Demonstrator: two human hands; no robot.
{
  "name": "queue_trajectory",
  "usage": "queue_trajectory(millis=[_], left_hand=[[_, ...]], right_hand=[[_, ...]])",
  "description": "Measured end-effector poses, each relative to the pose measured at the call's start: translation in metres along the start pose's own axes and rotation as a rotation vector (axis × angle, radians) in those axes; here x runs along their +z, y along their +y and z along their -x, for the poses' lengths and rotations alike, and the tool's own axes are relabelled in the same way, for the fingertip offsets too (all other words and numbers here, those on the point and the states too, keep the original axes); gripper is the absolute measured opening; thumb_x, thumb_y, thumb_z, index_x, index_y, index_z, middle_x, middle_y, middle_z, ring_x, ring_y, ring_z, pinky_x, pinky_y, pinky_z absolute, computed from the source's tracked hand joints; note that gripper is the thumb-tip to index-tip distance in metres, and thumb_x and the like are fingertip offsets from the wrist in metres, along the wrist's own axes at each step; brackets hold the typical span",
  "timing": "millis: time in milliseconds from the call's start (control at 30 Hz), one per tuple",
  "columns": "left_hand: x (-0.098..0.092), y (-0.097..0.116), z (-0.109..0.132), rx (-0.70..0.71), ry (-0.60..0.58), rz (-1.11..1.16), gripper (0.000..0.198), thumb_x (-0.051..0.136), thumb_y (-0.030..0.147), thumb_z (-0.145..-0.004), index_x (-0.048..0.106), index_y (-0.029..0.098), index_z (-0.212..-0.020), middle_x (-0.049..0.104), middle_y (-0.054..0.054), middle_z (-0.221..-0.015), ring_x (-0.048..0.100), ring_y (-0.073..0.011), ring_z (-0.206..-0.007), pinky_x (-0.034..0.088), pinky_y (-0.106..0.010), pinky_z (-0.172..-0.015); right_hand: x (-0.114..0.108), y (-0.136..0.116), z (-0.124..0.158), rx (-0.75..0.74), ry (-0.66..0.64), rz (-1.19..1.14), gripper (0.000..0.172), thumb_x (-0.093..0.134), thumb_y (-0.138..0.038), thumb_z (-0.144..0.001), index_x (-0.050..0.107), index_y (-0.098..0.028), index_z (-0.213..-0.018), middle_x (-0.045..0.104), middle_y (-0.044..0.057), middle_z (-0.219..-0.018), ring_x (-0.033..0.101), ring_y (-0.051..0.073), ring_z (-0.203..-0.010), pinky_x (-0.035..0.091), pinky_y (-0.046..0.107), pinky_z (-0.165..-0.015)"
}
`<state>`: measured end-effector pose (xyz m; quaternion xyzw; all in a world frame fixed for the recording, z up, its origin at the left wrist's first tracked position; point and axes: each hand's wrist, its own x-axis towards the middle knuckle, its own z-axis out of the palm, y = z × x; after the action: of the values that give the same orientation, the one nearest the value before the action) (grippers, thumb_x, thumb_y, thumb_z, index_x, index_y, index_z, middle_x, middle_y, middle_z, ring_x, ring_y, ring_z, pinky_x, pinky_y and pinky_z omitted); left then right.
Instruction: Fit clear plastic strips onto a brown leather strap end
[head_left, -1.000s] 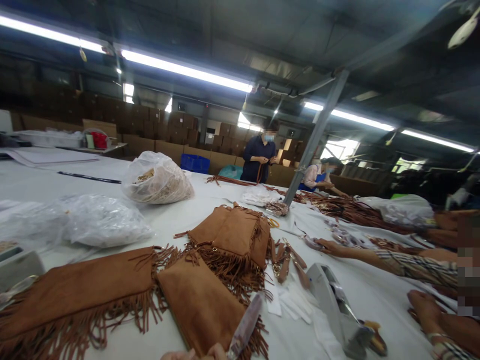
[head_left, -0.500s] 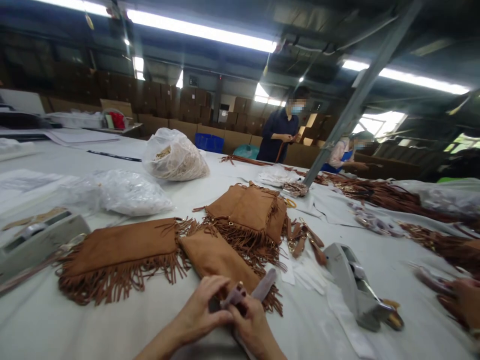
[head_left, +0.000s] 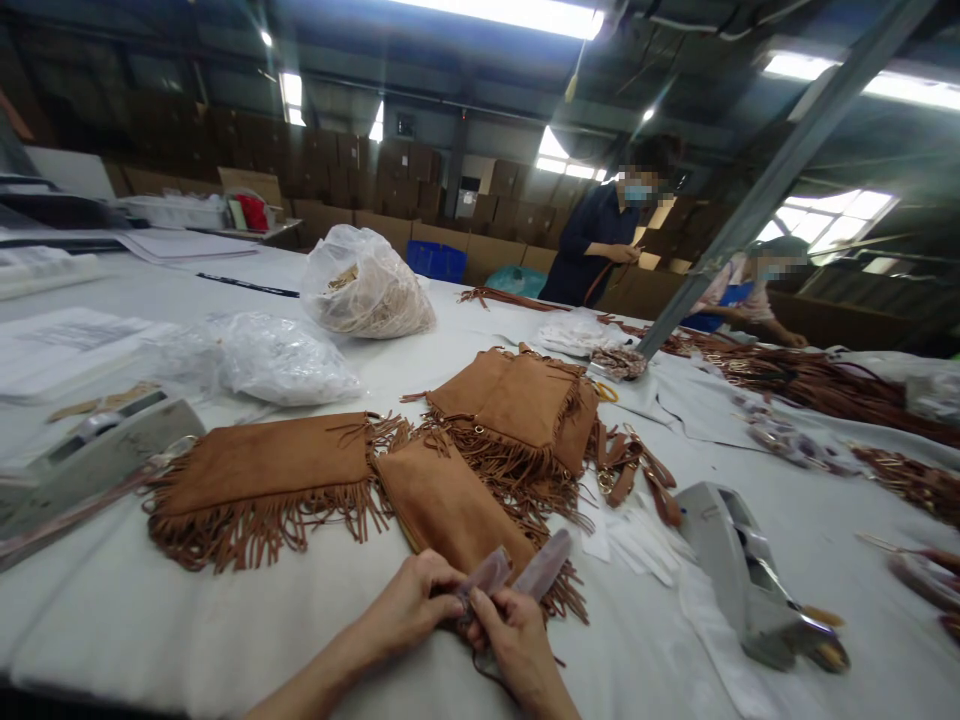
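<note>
My left hand (head_left: 416, 605) and my right hand (head_left: 517, 640) are close together at the table's near side. Both pinch a strip in translucent greyish-purple wrapping (head_left: 489, 570). One wrapped end sticks up between the hands, and another wrapped length (head_left: 544, 566) points up to the right past my right hand. My fingertips partly hide where the strip is gripped. Just beyond lies a brown fringed pouch (head_left: 454, 495). A second fringed pouch (head_left: 270, 460) is to its left, and stacked fringed pouches (head_left: 510, 395) are behind it.
Tape dispensers stand at right (head_left: 750, 570) and left (head_left: 97, 460). Short brown straps with metal clips (head_left: 622, 465) lie near white paper strips (head_left: 641, 540). Plastic bags (head_left: 367, 285) sit farther back. A slanted metal post (head_left: 757, 210) rises at right; two people work across the table.
The view has shifted, so the table's things appear farther right and slightly higher. Between my hands, the wrapped strip's end now stands up instead of being bent over at my fingers.
</note>
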<state>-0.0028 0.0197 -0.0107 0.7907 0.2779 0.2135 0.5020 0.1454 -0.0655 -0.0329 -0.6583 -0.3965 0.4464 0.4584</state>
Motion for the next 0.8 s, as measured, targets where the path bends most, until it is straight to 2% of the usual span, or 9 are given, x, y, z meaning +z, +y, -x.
queue_trajectory(millis=[100, 267, 367, 500, 667, 733, 767, 800], left_hand=[[0.006, -0.003, 0.002, -0.036, 0.062, 0.007, 0.018, 0.056, 0.018, -0.073, 0.074, 0.022, -0.075, 0.067, -0.001, -0.069, 0.055, -0.0166, -0.074, 0.037, -0.026, -0.071], [0.019, -0.004, 0.003, -0.126, 0.202, -0.002, 0.013, 0.060, 0.018, -0.070, 0.073, 0.021, -0.067, 0.065, -0.001, -0.065, 0.056, -0.0178, -0.073, 0.039, -0.027, -0.068], [0.023, -0.002, 0.005, -0.122, 0.245, -0.056, 0.013, 0.058, 0.017, -0.072, 0.070, 0.020, -0.068, 0.064, -0.002, -0.069, 0.056, -0.0183, -0.075, 0.040, -0.029, -0.069], [0.029, -0.005, 0.010, -0.047, 0.302, -0.190, 0.007, 0.057, 0.019, -0.075, 0.063, 0.018, -0.071, 0.062, -0.003, -0.078, 0.054, -0.0202, -0.083, 0.039, -0.032, -0.074], [0.043, -0.016, 0.014, -0.068, 0.485, -0.209, 0.016, 0.059, 0.020, -0.077, 0.054, 0.018, -0.062, 0.061, -0.002, -0.072, 0.055, -0.0195, -0.078, 0.040, -0.035, -0.076], [0.048, -0.019, 0.016, -0.076, 0.519, -0.176, 0.010, 0.058, 0.020, -0.078, 0.058, 0.019, -0.068, 0.062, -0.002, -0.073, 0.055, -0.0196, -0.079, 0.041, -0.036, -0.079], [0.049, -0.020, 0.016, -0.085, 0.534, -0.154, 0.003, 0.058, 0.020, -0.078, 0.060, 0.019, -0.077, 0.062, -0.002, -0.074, 0.056, -0.0198, -0.079, 0.041, -0.036, -0.079], [0.050, -0.019, 0.017, -0.091, 0.545, -0.134, 0.012, 0.058, 0.020, -0.078, 0.061, 0.019, -0.090, 0.062, -0.002, -0.076, 0.056, -0.0201, -0.080, 0.042, -0.037, -0.080]], right_hand=[[0.000, 0.001, -0.001, 0.016, 0.013, -0.033, 0.044, 0.059, -0.054, -0.073, 0.063, -0.011, -0.065, 0.061, 0.003, -0.050, 0.052, 0.011, -0.044, 0.042, 0.022, -0.045], [-0.001, 0.004, -0.003, -0.022, -0.060, -0.068, 0.034, 0.066, -0.044, -0.070, 0.064, -0.012, -0.082, 0.067, 0.005, -0.064, 0.060, 0.014, -0.054, 0.046, 0.023, -0.050], [0.000, 0.005, -0.005, -0.016, -0.006, -0.001, 0.030, 0.064, -0.041, -0.071, 0.065, -0.011, -0.076, 0.066, 0.005, -0.060, 0.059, 0.014, -0.051, 0.045, 0.022, -0.046], [0.000, 0.003, -0.004, 0.005, -0.013, -0.029, 0.030, 0.063, -0.041, -0.071, 0.066, -0.011, -0.072, 0.065, 0.004, -0.058, 0.059, 0.013, -0.050, 0.045, 0.021, -0.046], [0.003, -0.004, -0.004, 0.053, 0.044, -0.092, 0.034, 0.065, -0.046, -0.068, 0.065, -0.012, -0.070, 0.062, 0.002, -0.053, 0.056, 0.011, -0.045, 0.046, 0.021, -0.044], [0.004, -0.005, -0.004, 0.069, 0.037, -0.099, 0.036, 0.066, -0.049, -0.067, 0.066, -0.012, -0.070, 0.061, 0.001, -0.051, 0.056, 0.011, -0.044, 0.046, 0.021, -0.043], [0.004, -0.005, -0.004, 0.070, 0.031, -0.101, 0.038, 0.066, -0.050, -0.066, 0.066, -0.012, -0.070, 0.061, 0.001, -0.051, 0.056, 0.011, -0.045, 0.046, 0.021, -0.044], [0.003, -0.005, -0.004, 0.067, 0.024, -0.101, 0.039, 0.066, -0.051, -0.066, 0.066, -0.012, -0.071, 0.061, 0.002, -0.051, 0.056, 0.012, -0.045, 0.047, 0.021, -0.044]])
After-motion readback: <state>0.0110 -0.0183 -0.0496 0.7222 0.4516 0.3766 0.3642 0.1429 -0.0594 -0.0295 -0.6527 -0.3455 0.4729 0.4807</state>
